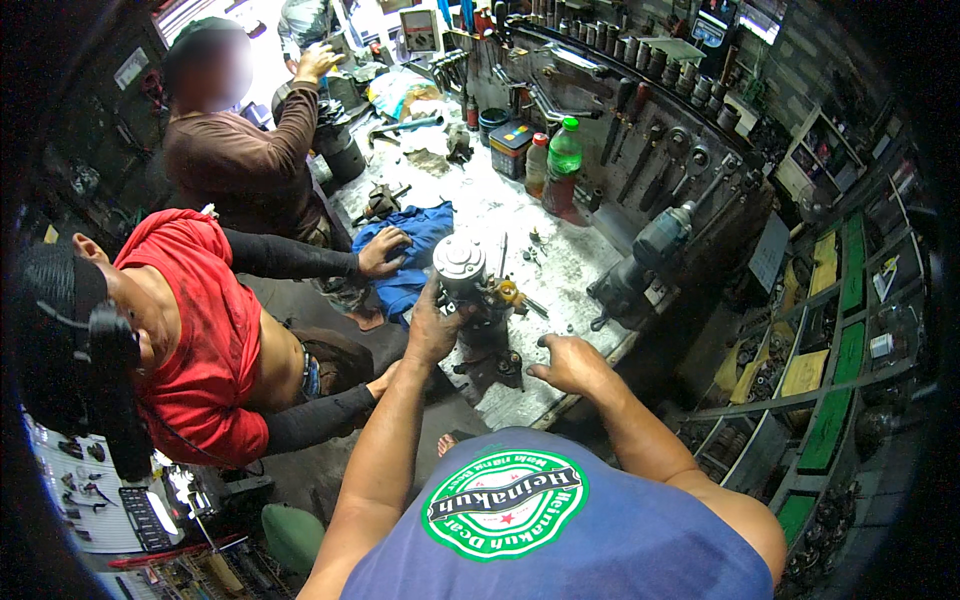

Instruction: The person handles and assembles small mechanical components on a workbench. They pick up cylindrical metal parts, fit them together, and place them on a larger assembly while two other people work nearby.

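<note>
A starter motor (461, 262), with a round silver end cap and a darker body below, stands upright at the bench's near edge. My left hand (432, 328) is wrapped round its left side. On the bench to the right of it, my right hand (575, 366) hovers near the edge with thumb and forefinger apart and nothing visible between them. Beside the motor lies a small yellow-orange part (509, 292). Below it, between my hands, a dark metal part (500, 370) sits on the bench corner. Small loose pieces and a thin tool lie just beyond.
A blue-grey impact wrench (655, 250) stands at the right of the bench (480, 190). Farther back are a green-capped bottle (567, 150) and a battery-like box (511, 148). A person in red rests a hand on a blue cloth (420, 235); another person works behind.
</note>
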Demonstrator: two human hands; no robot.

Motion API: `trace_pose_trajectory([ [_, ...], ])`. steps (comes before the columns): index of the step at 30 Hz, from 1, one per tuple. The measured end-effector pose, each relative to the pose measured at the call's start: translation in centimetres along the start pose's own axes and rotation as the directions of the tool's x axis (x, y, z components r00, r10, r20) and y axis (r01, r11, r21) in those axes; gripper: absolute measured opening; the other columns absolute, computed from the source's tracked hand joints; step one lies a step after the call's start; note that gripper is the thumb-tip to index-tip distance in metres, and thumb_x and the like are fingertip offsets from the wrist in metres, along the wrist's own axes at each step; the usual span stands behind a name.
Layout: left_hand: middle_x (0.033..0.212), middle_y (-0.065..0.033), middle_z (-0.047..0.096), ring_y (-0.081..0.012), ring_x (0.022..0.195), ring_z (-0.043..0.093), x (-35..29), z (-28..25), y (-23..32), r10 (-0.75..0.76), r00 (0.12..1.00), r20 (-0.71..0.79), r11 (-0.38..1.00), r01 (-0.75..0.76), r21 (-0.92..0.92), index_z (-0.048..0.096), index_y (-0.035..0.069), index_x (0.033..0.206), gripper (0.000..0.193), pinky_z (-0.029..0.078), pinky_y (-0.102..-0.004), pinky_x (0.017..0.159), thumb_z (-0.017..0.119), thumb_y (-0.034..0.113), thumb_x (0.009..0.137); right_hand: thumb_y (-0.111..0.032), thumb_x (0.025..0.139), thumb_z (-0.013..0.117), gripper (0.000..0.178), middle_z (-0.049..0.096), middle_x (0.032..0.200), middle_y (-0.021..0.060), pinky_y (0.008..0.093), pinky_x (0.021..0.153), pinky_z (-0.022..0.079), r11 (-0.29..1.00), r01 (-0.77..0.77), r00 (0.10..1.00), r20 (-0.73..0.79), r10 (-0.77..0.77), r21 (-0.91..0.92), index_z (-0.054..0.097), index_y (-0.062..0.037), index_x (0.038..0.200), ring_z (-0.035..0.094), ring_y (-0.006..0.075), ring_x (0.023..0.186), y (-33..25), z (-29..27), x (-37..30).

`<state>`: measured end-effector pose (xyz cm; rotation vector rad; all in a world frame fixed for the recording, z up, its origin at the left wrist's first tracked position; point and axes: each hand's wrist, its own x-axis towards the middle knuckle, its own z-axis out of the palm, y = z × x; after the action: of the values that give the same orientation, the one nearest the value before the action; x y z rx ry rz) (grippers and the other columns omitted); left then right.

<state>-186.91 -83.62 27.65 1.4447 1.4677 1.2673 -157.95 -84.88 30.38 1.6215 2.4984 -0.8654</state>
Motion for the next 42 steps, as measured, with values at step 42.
trace_pose_trajectory([
  [42,0.153,-0.0169,0.065,-0.0277,0.137,0.065,0.3,0.1,-0.8,-0.005,1.0,-0.012,1.0,0.005,0.03,0.04,0.003,0.167,0.099,0.049,-0.0395,0.119,0.092,0.015,0.084,-0.042,0.09,0.084,0.059,0.077,0.113,0.0315,0.0538,0.1,0.059,1.0,0.021,1.0,-0.011,-0.021,0.004,0.072,0.0027,0.127,0.075,0.0467,0.11,-0.1,0.5,-0.1],
])
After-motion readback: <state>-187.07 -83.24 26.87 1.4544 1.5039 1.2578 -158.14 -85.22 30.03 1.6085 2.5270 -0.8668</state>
